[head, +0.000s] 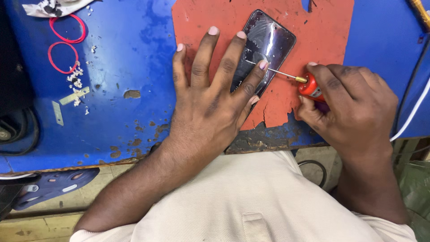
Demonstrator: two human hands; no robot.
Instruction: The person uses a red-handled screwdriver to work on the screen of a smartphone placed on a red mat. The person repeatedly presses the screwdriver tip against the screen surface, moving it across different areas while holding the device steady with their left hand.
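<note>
Fingers (204,62) of left hand (210,103) spread flat, pressing dark phone (266,45) onto red mat (322,31), gripping nothing. Right hand (349,103) curled tight round red-handled screwdriver (309,86), thin tip on phone's glass beside left forefinger. Blue bench (125,58) w/ two red rubber bands (62,57) far left.

One phone (268,42) and one screwdriver (304,83) are in view. Two red rubber bands (63,57) lie nearby.

One screen is present: a phone (264,49), a dark glossy rounded rectangle (glare streaks across its glass), lying tilted on the red mat (322,40), upper centre of the frame.
</note>
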